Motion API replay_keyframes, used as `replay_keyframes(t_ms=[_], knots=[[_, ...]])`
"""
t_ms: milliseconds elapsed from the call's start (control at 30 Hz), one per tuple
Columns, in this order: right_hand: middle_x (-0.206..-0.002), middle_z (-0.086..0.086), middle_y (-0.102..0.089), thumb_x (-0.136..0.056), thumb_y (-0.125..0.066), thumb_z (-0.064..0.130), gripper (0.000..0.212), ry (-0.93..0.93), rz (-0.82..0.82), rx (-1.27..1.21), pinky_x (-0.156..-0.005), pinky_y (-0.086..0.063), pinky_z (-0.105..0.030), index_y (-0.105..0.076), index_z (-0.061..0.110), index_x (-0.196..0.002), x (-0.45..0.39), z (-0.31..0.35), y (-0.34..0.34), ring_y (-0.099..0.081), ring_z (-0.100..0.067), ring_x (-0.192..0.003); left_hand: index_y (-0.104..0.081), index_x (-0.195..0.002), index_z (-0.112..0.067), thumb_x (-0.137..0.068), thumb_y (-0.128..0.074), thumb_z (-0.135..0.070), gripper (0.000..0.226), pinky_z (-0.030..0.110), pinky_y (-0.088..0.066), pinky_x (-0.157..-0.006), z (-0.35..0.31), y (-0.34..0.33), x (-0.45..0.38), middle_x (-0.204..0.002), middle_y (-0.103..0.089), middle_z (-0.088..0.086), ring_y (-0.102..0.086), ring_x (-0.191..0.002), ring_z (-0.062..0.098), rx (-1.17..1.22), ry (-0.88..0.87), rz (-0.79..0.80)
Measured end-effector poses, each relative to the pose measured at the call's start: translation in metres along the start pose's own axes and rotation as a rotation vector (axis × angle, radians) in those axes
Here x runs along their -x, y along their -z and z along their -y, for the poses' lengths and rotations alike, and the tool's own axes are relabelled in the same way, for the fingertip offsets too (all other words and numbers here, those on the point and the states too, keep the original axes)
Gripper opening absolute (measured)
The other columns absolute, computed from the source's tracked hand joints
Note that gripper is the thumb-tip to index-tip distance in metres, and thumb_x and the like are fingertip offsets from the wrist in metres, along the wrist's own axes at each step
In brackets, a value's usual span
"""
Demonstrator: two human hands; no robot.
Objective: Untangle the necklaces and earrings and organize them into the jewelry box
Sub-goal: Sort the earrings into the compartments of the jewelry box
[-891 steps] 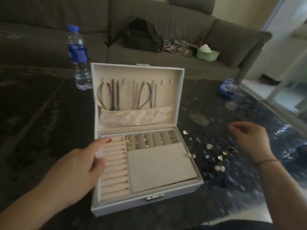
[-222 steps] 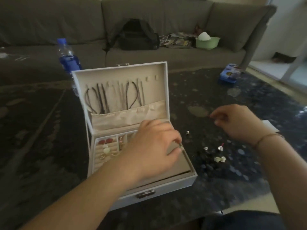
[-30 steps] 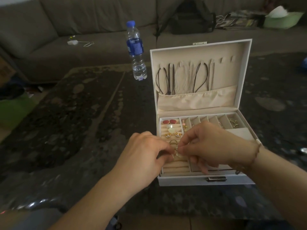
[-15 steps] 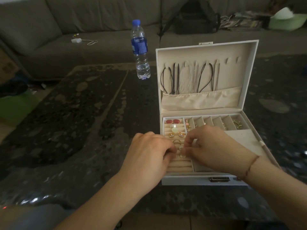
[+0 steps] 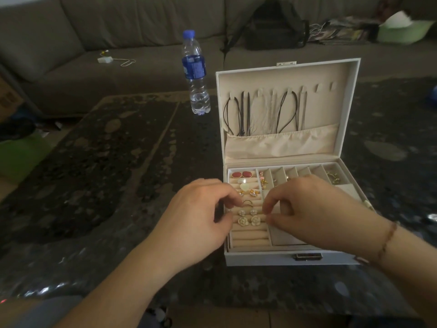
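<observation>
Over the ring rolls of the open jewelry box [image 5: 290,260] on the dark table [image 5: 123,176]: hovering with left hand [image 5: 201,218] and right hand [image 5: 305,209] close together, fingers loosely curled, apparently gripping nothing. Already hanging in the lid, necklaces [image 5: 264,112]; already sitting in rolls and slots, earrings [image 5: 248,216]. Probably nearing completion, though not showing any pieces outside the box.

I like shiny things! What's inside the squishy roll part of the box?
In the ring rolls: red studs, a pale heart, gold pieces, a ring, white flower earrings. Fingers cover the left edge.
</observation>
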State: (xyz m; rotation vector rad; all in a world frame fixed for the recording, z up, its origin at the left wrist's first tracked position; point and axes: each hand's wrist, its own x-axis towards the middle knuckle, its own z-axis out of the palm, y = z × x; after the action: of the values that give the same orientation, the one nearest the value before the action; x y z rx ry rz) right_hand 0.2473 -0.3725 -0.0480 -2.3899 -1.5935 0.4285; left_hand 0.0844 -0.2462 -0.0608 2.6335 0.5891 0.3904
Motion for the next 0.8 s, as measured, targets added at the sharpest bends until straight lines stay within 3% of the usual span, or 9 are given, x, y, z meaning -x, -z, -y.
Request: replay_keyframes(t_ms=[167,300,500,600,800], knots=[[-0.065,0.018,-0.051,-0.085,-0.060,0.050,0.017,0.030,-0.094,0.082,-0.069,-0.047,-0.024,-0.065,0.040,-0.097,0.002,0.009,-0.011,-0.045,-0.002,-0.068,-0.073,-0.096,-0.033,-0.082,-0.074,-0.033,0.014,0.010,-0.027,-0.064,-0.003,-0.011,0.001,-0.071,-0.036,-0.027,-0.044,-0.076,-0.004,-0.091,-0.014,-0.012],[-0.076,0.017,-0.052,-0.084,-0.060,0.053,0.020,0.007,-0.117,0.101,-0.070,-0.046,-0.025,-0.067,0.039,-0.097,-0.001,0.011,-0.015,-0.047,-0.005,-0.080,-0.073,-0.099,-0.033,-0.086,-0.068,-0.044,0.017,0.013,-0.023,-0.063,-0.005,-0.018,0.002,-0.068,-0.033,-0.025,-0.039,-0.074,0.003,-0.145,0.000,0.015],[-0.085,0.017,-0.056,-0.086,-0.059,0.053,0.021,-0.017,-0.100,0.093,-0.072,-0.050,-0.024,-0.068,0.038,-0.097,0.001,0.015,-0.017,-0.051,-0.005,-0.081,-0.074,-0.100,-0.032,-0.088,-0.068,-0.045,0.018,0.017,-0.029,-0.072,-0.004,-0.020,0.000,-0.069,-0.034,-0.023,-0.040,-0.077,0.003,-0.122,0.012,0.013],[-0.092,0.015,-0.062,-0.086,-0.058,0.053,0.021,-0.031,-0.110,0.088,-0.076,-0.053,-0.026,-0.068,0.037,-0.096,0.002,0.017,-0.019,-0.058,-0.007,-0.085,-0.074,-0.099,-0.034,-0.086,-0.070,-0.043,0.016,0.017,-0.032,-0.071,-0.003,-0.020,-0.001,-0.067,-0.036,-0.023,-0.042,-0.074,0.001,-0.098,0.040,0.031],[-0.087,0.015,-0.062,-0.089,-0.053,0.054,0.024,0.015,-0.176,0.059,-0.075,-0.052,-0.025,-0.063,0.037,-0.102,0.008,0.012,-0.024,-0.058,-0.007,-0.081,-0.071,-0.098,-0.037,-0.086,-0.070,-0.045,0.015,0.012,-0.028,-0.067,-0.006,-0.020,0.000,-0.069,-0.037,-0.027,-0.043,-0.076,-0.005,-0.117,0.009,0.036]])
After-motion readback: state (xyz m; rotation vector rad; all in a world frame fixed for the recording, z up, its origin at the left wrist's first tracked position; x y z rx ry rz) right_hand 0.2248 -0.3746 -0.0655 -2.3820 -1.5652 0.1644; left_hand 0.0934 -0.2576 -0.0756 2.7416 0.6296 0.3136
